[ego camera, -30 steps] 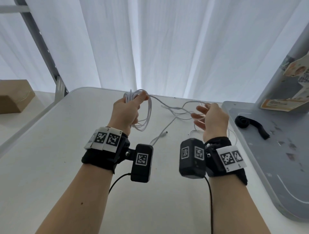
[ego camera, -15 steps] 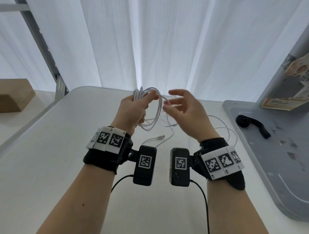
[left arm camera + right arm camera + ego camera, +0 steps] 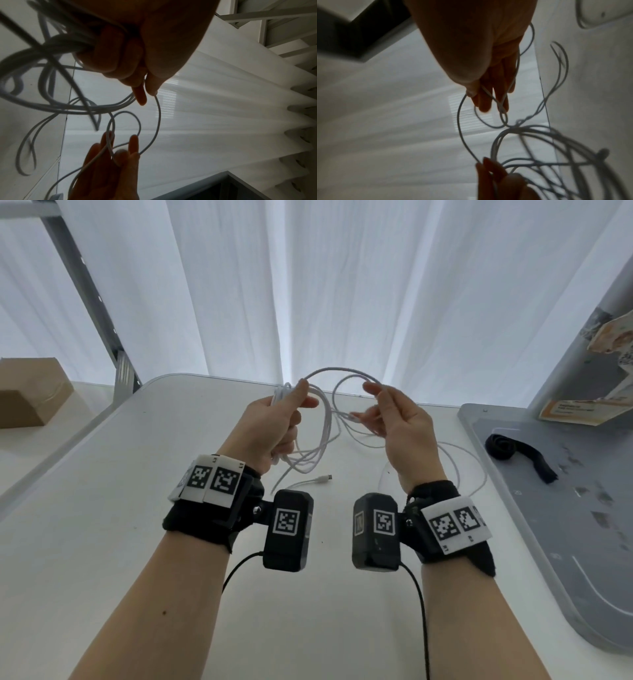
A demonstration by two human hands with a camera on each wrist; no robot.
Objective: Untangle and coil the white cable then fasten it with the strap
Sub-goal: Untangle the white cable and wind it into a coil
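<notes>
Left fingers (image 3: 291, 419) curled tight round a bundle of loops, thumb pressed on top; right fingers (image 3: 371, 419) half spread, thumb and forefinger pinching a single strand. Both hands up above the table (image 3: 102, 525), white top, curtain (image 3: 342, 285) glowing behind. To the right, a grey board (image 3: 548, 559) lying at the table's edge, and on it the strap (image 3: 513, 448), black, partly rolled, one end trailing loose, well apart from both hands. Far left, a cardboard box (image 3: 30, 395). Left hand (image 3: 270, 429) grips the coiled part of the cable (image 3: 322, 436), loops hanging below the fist. Right hand (image 3: 400, 429) level with it, just beside. A strand arcs between the two thumbs, and a small loop sits over the right fingertips, seen from the left wrist. More slack lies on the table past the right wrist, curving near the board. The plug (image 3: 323, 478) rests on the table between the forearms.
</notes>
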